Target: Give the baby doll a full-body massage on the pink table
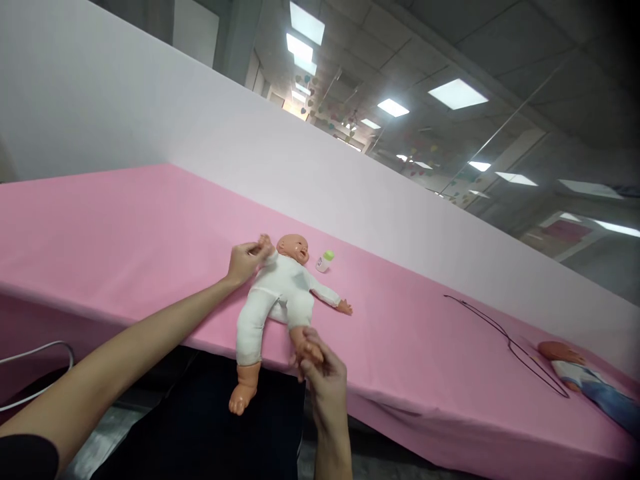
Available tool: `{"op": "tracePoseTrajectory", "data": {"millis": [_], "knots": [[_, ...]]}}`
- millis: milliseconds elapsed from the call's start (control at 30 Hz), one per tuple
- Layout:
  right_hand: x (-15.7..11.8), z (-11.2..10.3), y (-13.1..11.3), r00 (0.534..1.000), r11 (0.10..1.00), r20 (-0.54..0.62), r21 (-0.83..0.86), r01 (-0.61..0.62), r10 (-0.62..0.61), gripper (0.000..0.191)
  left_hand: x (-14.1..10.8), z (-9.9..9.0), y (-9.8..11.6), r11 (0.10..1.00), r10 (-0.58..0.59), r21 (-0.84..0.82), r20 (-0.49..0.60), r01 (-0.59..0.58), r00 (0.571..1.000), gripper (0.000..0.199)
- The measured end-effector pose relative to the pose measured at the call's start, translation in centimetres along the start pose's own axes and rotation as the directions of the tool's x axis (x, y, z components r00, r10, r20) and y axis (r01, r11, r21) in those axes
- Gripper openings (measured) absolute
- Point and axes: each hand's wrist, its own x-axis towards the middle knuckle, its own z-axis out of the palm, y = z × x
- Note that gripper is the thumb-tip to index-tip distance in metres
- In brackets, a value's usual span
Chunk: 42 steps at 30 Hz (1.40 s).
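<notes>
A baby doll (280, 287) in a white suit lies on its back at the near edge of the pink-covered table (395, 333), legs toward me. My left hand (245, 262) is closed around the doll's raised arm, just below its small hand. Lower down, my right hand (325, 373) grips the doll's foot, fingers wrapped about it. The doll's other leg hangs over the table edge, and its other arm stretches out to the right. Just beside the doll's head is a small toy bottle (325, 261) with a green cap.
A thin black cable (500, 330) lies across the table on the right, near a second doll (590, 380) in blue. Behind the table runs a white partition (300, 173). At lower left a white cable (45, 347) loops beside the table.
</notes>
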Motion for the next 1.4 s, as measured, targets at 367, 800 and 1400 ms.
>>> {"op": "tracePoseTrajectory", "data": {"millis": [367,800,1400], "knots": [[6.3,1.9,-1.2,1.0,0.999,0.001,0.023,-0.026,0.026,0.05,-0.2,-0.6,-0.6,0.99,0.044,0.13,0.066,-0.052,0.997,0.034],[-7.3,-6.1,9.0,0.86,0.842,0.462,0.357,-0.404,0.217,0.057,3.2,-4.8,-5.0,0.729,-0.216,0.6,-0.253,0.328,0.943,0.052],[10.3,-8.6,0.2,0.814,0.758,0.173,0.3,-0.579,0.554,0.058,4.3,4.4,-0.3,0.85,-0.231,0.523,0.272,0.058,0.934,0.084]]}}
